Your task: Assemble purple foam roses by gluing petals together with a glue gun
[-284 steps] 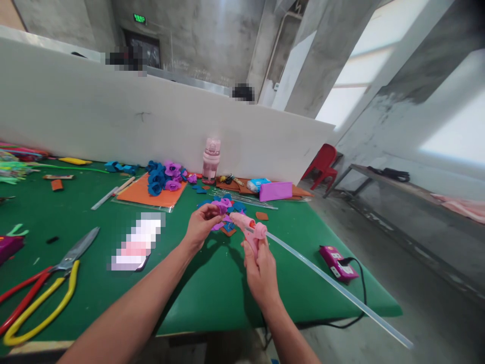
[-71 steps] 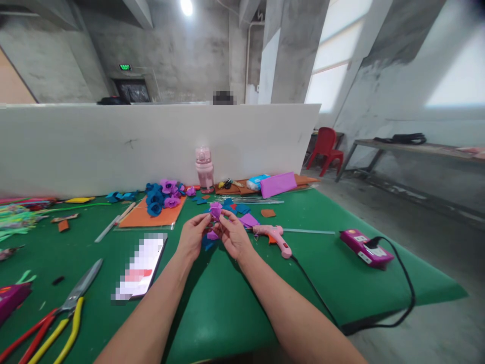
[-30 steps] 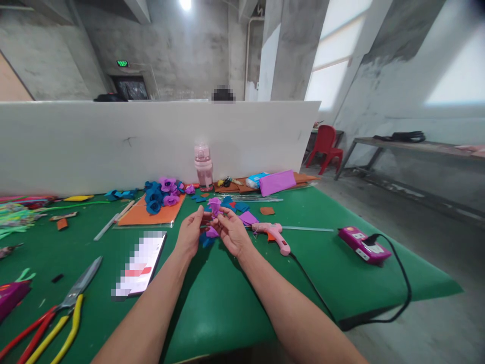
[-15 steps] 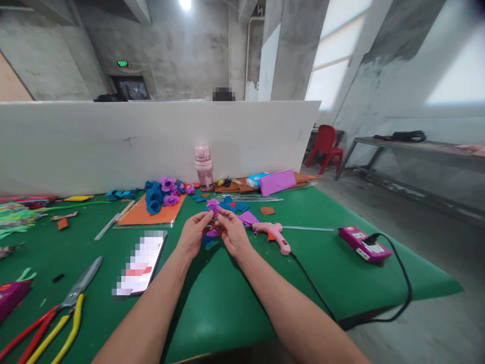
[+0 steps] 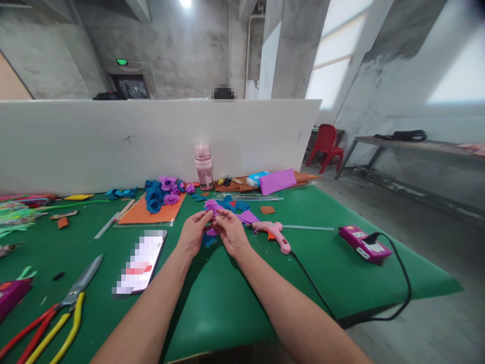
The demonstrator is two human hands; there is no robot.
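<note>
My left hand [image 5: 193, 232] and my right hand [image 5: 232, 232] meet above the green table [image 5: 212, 298], and together their fingertips pinch a small purple foam flower [image 5: 210, 206]. A loose purple piece [image 5: 212, 232] shows between my palms. The pink glue gun [image 5: 273, 233] lies on the table just right of my right hand, with a clear glue stick [image 5: 306, 227] sticking out behind it. Blue and purple foam scraps [image 5: 237, 207] lie just beyond my hands.
A phone [image 5: 141, 261] lies left of my left arm. Scissors and yellow-handled pliers [image 5: 56, 313] sit at front left. Finished blue and purple flowers [image 5: 161, 189] rest on an orange sheet. A pink bottle [image 5: 203, 165] stands by the white partition [image 5: 113, 141]. A purple power strip [image 5: 364, 244] lies right.
The glue gun that my right hand held 9.5 s ago now lies on the table. Since then both hands have worked the purple flower; over the last second they closed together slightly.
</note>
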